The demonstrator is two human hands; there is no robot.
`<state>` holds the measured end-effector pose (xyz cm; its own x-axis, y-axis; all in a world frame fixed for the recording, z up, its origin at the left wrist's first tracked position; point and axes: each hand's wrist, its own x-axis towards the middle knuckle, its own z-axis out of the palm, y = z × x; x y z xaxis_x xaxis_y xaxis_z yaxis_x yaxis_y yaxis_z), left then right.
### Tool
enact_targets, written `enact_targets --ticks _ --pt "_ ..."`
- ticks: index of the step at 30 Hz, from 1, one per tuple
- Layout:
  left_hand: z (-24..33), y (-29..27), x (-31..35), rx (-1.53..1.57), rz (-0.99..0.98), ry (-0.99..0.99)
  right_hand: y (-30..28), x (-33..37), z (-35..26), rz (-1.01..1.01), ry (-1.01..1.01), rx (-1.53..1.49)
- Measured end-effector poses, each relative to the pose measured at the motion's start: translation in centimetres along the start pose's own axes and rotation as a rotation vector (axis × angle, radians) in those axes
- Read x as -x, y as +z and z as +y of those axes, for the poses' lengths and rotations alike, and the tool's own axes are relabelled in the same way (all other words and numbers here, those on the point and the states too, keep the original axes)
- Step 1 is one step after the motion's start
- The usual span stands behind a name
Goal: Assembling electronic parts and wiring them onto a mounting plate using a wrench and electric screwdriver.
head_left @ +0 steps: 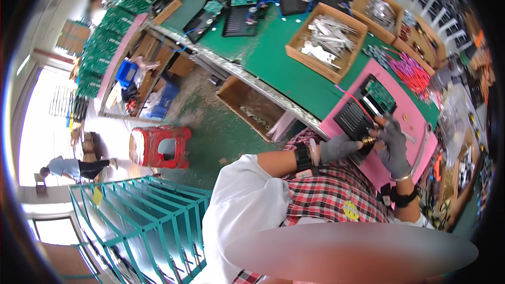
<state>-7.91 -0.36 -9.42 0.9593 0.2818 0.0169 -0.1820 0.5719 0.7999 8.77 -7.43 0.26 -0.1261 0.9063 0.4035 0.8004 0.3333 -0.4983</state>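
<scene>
Both my hands wear grey fingerless-tipped gloves over a pink mat (410,110) at the bench's near edge. My left hand (339,148) is closed, with a small brass fitting (370,140) at its fingertips. Just right of it, my right hand (394,147) has its fingers bent in toward the same spot; what they pinch is hidden. Beneath and beyond the fingers lies a black slotted panel (353,120) with a green circuit board (380,94) on its far part. A red wire (355,100) runs across the panel.
A silver wrench (421,155) lies right of my right hand. Beyond the mat stand a cardboard box of metal strips (326,39) and pink wire bundles (407,71). Several black panels with boards (242,15) line the far bench. A red stool (160,147) stands left; another person (68,168) is far off.
</scene>
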Motion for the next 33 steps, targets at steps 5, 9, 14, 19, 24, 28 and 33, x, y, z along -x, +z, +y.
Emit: enact_targets --ticks 5,9,14,19,24,28,33 --pt "0.3 -0.1 0.1 0.068 0.041 -0.071 -0.5 -0.3 0.4 -0.003 0.004 -0.128" --pt "-0.4 -0.6 -0.3 0.021 0.024 0.025 0.0 -0.1 0.3 -0.053 -0.066 -0.046" --pt "0.1 0.1 -0.2 0.125 0.046 -0.021 0.1 1.2 1.6 0.022 -0.018 -0.131" --pt "-0.9 -0.4 -0.7 0.137 0.019 -0.066 0.4 0.3 0.4 -0.107 -0.07 0.052" --pt "-1.5 0.0 -0.8 0.119 0.014 -0.084 -0.5 -0.1 -0.5 -0.043 0.003 0.061" --pt "1.2 0.6 0.3 -0.02 0.051 -0.052 0.5 2.3 2.5 0.034 -0.05 -0.072" --pt "1.2 0.2 0.4 -0.184 0.099 -0.035 -0.8 0.0 0.3 -0.092 -0.051 -0.013"
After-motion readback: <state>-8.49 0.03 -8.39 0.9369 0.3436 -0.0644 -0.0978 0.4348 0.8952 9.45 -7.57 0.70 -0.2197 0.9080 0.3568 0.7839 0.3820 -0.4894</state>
